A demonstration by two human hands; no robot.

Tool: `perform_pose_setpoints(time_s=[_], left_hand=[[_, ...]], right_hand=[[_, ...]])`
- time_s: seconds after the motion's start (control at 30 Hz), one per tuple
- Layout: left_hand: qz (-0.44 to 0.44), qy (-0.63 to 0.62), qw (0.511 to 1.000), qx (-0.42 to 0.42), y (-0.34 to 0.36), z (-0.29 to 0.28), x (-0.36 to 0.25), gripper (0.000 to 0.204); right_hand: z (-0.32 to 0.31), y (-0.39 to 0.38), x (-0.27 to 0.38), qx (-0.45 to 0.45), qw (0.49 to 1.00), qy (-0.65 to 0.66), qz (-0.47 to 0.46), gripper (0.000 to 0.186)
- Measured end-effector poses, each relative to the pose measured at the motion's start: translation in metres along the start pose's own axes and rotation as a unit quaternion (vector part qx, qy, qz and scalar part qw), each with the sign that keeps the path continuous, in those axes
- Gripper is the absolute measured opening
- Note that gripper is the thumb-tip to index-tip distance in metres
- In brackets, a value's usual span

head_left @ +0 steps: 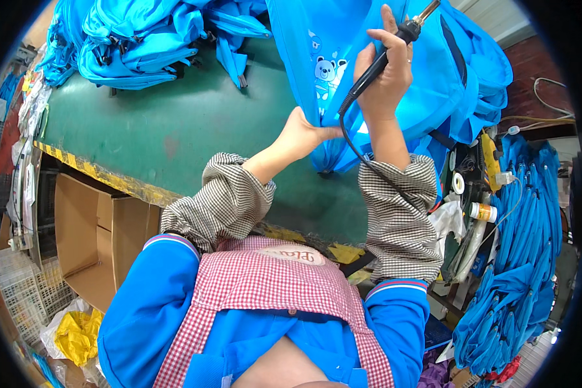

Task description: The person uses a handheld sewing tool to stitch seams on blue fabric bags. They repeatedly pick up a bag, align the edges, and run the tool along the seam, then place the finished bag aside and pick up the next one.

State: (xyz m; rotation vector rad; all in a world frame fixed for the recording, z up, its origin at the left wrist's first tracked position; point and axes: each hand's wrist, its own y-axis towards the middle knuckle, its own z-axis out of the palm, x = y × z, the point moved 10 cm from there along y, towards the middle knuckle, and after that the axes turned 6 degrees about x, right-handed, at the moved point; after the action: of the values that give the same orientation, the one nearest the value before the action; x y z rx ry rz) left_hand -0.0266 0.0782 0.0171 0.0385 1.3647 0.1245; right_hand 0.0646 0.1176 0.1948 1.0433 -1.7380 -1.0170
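Observation:
A sheet of bright blue fabric [355,39] with a white bear print spreads over the far right of the table, its lower folds gathered toward me. My left hand [297,137] pinches the left edge of those folds, thumb laid across the cloth and fingertips partly hidden. Above the same fabric, my right hand [387,81] grips a soldering iron [378,63] by its black handle. Its metal end points up and away to the right. From the handle, a black cord runs down over my right sleeve.
Piled blue fabric goods [136,45] lie at the far left of the green table [174,129]. An open cardboard box [87,233] stands below its striped edge. Bundled blue goods [524,226] hang at right, near a white bottle [483,212] and tape roll [458,183].

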Motion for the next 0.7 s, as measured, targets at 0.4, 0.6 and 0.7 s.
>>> perform_pose_setpoints(time_s=[0.4, 0.6, 0.7], left_hand=[[-0.010, -0.033, 0.996, -0.086, -0.014, -0.007, 0.008, 0.029], [0.002, -0.033, 0.999, -0.034, -0.012, 0.005, 0.009, 0.040], [0.032, -0.019, 0.998, -0.054, -0.012, 0.000, 0.005, 0.027]], right_hand=[[-0.014, -0.012, 0.030, 0.043, 0.983, -0.122, -0.129, 0.023], [-0.103, -0.107, 0.070, -0.033, 0.995, 0.039, 0.081, 0.021], [-0.084, -0.125, 0.095, 0.102, 0.994, -0.032, 0.015, 0.012]])
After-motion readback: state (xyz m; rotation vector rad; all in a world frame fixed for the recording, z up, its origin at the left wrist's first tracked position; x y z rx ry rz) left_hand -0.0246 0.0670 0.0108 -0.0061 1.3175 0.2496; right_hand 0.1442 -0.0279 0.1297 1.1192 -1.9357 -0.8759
